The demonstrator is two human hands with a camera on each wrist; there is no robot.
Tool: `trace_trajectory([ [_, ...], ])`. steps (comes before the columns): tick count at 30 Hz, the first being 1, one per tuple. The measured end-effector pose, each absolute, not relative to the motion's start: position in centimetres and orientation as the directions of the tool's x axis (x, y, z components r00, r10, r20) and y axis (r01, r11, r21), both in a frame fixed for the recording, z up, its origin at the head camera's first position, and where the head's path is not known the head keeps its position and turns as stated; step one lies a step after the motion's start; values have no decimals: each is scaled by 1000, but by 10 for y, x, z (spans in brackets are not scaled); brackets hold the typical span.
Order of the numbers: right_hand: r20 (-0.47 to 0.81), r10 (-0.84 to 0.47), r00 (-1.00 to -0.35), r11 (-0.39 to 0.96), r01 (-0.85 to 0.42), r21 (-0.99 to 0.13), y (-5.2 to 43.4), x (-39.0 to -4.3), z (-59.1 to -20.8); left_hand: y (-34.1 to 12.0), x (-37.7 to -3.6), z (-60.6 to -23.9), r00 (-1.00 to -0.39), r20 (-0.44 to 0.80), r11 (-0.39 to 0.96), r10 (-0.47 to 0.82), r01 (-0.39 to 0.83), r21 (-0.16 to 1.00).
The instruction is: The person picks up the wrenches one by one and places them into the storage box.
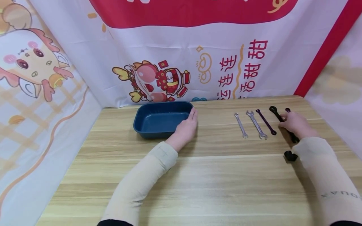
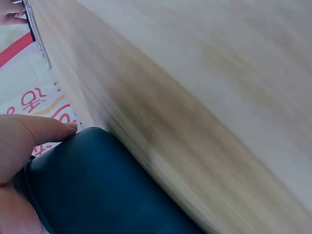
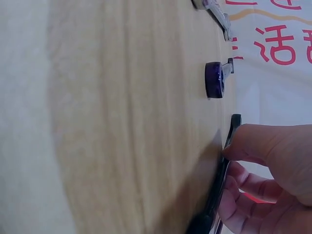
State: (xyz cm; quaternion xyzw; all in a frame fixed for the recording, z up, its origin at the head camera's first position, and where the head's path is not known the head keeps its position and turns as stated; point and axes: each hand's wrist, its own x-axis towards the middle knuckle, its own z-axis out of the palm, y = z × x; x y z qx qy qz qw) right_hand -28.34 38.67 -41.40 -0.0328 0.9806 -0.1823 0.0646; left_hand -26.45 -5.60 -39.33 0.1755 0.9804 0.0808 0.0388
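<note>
Presently, right hand (image 1: 294,123): at the right of the head view, fingers curled over the shank of a black wrench (image 1: 282,122), thumb and fingertips pinching it against the table (image 1: 198,175). In the right wrist view the thumb (image 3: 253,146) presses the wrench's edge while the fingers below curl under it; the tool lies flat, not yet lifted.

Black wrench: ring end toward the backdrop, other end hidden under the wrist. Judged stiff steel, fairly heavy for its size, smooth and liable to slip; the mid-shank, where the hand has it, looks the best hold, since the tool lies flush with the table and an edge must be tipped up first.

Beside it, leftward in the head view: a dark purple wrench (image 1: 266,121), then two silver open-end wrenches (image 1: 256,124) (image 1: 241,125), all parallel and apart. A further dark tool end (image 1: 287,110) shows just beyond the hand.

Left hand (image 1: 186,127): centre of the head view, fingers fairly straight, resting against the right wall of a dark blue tray (image 1: 147,121); the left wrist view shows a finger (image 2: 44,129) lying on the rim. It grips nothing.

Backdrop: printed cloth (image 1: 169,56) with cartoon figures and red characters.
</note>
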Motion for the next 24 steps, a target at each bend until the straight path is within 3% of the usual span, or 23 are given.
trace_trajectory([
  [24, -100, -87, -991, 910, -38, -413, 387, -284, -415, -33, -259, -396, -932, -41, 923, 360, 350, 160],
])
